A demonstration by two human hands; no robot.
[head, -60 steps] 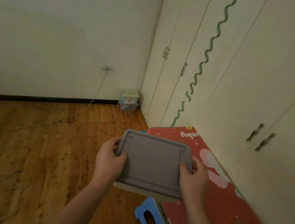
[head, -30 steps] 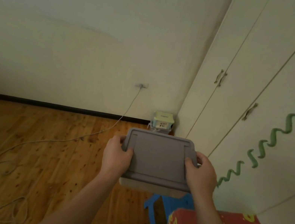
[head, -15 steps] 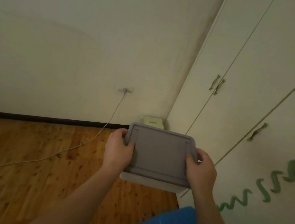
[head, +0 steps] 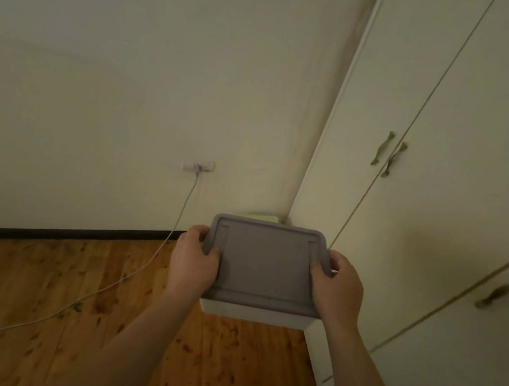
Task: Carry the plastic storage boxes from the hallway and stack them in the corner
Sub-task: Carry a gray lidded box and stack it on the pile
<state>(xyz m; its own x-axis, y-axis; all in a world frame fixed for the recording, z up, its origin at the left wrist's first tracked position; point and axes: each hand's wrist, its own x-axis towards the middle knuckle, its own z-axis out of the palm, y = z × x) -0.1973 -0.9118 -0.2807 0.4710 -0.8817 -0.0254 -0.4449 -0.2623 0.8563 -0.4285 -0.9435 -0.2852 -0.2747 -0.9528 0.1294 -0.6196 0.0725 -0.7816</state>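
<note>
Grey-lidded plastic storage box [head: 261, 270] being carried at arm's length toward the room corner, gripped at its two short ends.

Left hand [head: 194, 262] and right hand [head: 339, 286] are each clamping one end, thumbs pressing down on the lid and the remaining fingers curling under the rim, out of sight; the box is hanging clear of the wooden floor [head: 22, 305], held level. Good practice is likely keeping the lid horizontal and lowering squarely onto whatever is sitting beyond the fingertips, where a pale green edge [head: 261, 216], possibly another box, is showing in the corner. To the left of the left hand's fingers, a cable [head: 144, 267] is trailing from a wall socket [head: 198, 166] across the boards; beside the right hand, wardrobe doors [head: 456, 160] are closing off the space.
</note>
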